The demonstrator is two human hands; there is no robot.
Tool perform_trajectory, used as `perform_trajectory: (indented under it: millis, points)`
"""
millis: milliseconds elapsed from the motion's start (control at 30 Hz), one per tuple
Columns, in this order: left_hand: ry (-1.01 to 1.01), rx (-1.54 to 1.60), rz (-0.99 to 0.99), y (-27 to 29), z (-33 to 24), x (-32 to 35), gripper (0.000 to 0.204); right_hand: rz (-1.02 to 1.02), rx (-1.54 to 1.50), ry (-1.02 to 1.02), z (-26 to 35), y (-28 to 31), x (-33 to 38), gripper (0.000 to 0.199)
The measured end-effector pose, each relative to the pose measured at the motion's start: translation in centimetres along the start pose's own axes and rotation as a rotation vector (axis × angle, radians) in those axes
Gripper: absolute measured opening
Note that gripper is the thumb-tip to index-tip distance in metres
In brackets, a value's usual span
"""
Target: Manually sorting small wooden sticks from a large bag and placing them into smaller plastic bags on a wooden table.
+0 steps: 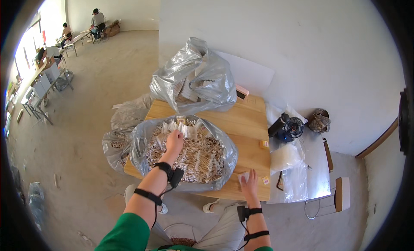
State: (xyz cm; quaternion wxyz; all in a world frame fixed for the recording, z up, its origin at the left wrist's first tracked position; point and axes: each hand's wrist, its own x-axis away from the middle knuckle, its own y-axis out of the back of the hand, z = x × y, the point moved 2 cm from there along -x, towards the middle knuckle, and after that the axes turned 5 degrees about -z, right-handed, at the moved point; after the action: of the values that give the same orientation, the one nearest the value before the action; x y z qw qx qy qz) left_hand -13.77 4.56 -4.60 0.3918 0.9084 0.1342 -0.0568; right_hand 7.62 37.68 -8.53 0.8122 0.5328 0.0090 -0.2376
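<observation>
Grey plastic bag of cotton swabs covers the wooden table's near left corner; the left hand bunches its fingers among them, hold unclear; the half-open right hand touches a white packet by the near right corner.

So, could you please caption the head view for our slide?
Left hand over swabs in an open grey bag, right hand at the wooden table.

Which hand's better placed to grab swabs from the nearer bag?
Left, likely: the left hand is over the cotton swabs inside the bag; the right hand is outside it, at a pale packet.
</observation>
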Motion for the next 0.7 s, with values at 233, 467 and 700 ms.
perform_trajectory:
  millis: [233,467,700]
  points:
    - [0.196,0.868,0.152,3.8,-1.7,8.8,0.013,-0.108,-0.628,0.092,12.8,4.2,2.2,0.024]
    - [0.009,0.482,-0.183,3.1,-1.4,9.6,0.011,0.052,-0.856,-0.057,18.1,-3.9,0.5,0.028]
    - [-0.140,0.382,-0.363,6.8,-1.5,9.9,0.011,0.034,-0.834,0.027,19.9,-2.4,2.9,0.025]
